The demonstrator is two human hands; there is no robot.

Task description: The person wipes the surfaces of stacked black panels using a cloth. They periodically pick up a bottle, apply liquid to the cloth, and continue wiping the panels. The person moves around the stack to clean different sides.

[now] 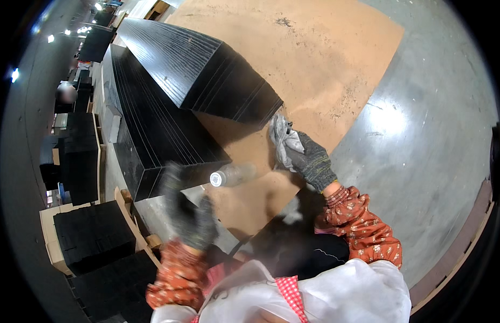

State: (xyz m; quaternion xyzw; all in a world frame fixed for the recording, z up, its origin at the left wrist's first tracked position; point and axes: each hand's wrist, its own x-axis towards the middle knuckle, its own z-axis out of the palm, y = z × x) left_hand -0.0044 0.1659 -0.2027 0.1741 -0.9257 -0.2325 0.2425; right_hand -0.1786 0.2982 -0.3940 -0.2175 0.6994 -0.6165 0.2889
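Observation:
My right hand, in a dark grey knit glove, grips a crumpled white-grey rag. The rag lies close to the near corner of a stack of black boards. Smeared by motion, my gloved left hand is beside the near end of a second black stack; its fingers cannot be made out. Between the hands, a clear bottle with a white cap rests on its side on a brown sheet.
The brown sheet, scuffed with dark marks, covers part of the grey floor. To the left, more black stacks rest on wooden pallets. A brown strip edges the floor at the right. A person is far off at the left.

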